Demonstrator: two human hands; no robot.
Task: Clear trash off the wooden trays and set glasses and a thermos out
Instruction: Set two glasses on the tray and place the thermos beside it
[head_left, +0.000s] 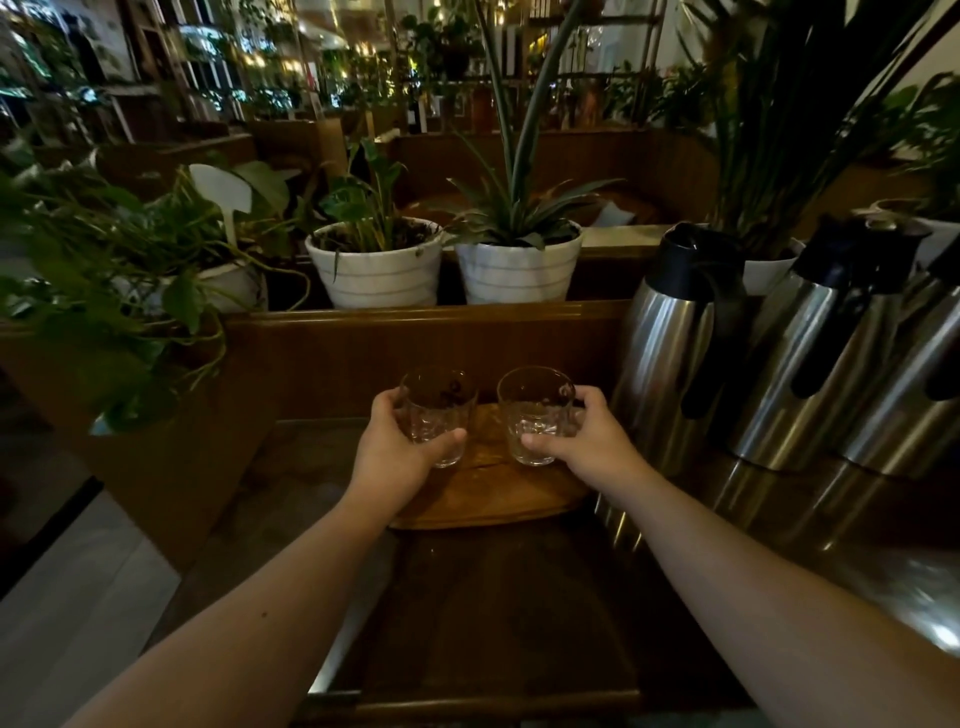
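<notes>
Two clear drinking glasses stand side by side over a round wooden tray (493, 499) in the middle of the dark table. My left hand (400, 452) wraps the left glass (439, 410) from its left side. My right hand (587, 441) wraps the right glass (535, 410) from its right side. Whether the glass bottoms rest on the tray or hang just above it cannot be told. Three steel thermoses with black tops stand at the right, the nearest thermos (670, 332) close to my right hand.
A dark rectangular tray (498, 613) lies in front of the round one, near me. White plant pots (374, 265) line a ledge behind a wooden back panel (415, 353). A leafy plant (104, 291) overhangs the left side. Floor shows at lower left.
</notes>
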